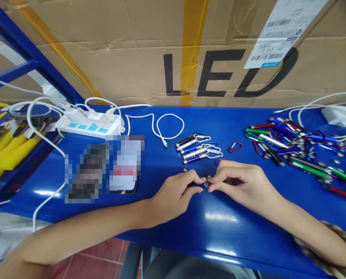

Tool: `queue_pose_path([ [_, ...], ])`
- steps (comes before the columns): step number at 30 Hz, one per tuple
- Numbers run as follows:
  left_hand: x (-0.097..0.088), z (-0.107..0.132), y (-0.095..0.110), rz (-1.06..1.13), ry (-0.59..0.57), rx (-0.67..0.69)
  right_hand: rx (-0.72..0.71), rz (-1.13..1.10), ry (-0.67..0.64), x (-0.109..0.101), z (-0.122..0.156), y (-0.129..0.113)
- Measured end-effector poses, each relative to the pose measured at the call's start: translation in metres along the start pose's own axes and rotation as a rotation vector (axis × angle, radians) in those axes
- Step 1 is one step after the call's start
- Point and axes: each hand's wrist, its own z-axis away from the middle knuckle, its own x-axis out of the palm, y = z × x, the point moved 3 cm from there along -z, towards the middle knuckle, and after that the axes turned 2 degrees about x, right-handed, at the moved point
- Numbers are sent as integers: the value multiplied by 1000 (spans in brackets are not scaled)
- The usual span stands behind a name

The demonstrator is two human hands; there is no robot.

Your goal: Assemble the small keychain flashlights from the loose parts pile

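Both my hands meet over the middle of the blue table [219,228]. My left hand [175,193] is closed round a small purple keychain flashlight [196,185], whose body shows between the fingers. My right hand [239,184] pinches a small silver end cap [208,183] against the flashlight's tip. Just beyond my hands lie several finished keychain flashlights [194,149] in a row, with carabiner clips attached. A loose red carabiner [235,147] lies to their right.
A heap of loose flashlight bodies and clips [303,151] covers the right side. A white power strip [88,124] with plugs and white cables [161,130] sits at the back left. Two blurred flat items [103,168] lie left of centre. A cardboard box [190,50] walls the back.
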Motion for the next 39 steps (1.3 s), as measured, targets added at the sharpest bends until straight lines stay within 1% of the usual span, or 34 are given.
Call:
queue_pose_path([
  [11,-2,0,-1,-44,80,84,162,-38,-3,2,0,5],
  [14,-3,0,1,-28,113,79,204,-52,0,2,-1,3],
  [18,-4,-2,5,-55,100,54,231,-75,4,0,-3,-1],
  [20,-4,-2,6,-89,91,37,244,-98,-6,0,-4,-3],
  [23,-4,-1,6,-126,92,24,302,-137,-38,2,-4,-1],
  [29,-4,-2,5,-155,119,68,430,-240,-102,6,-2,3],
  [34,-4,-2,4,-135,166,148,445,-218,-91,7,-1,5],
  [39,-2,-1,4,-143,181,147,448,-226,-88,7,-1,4],
])
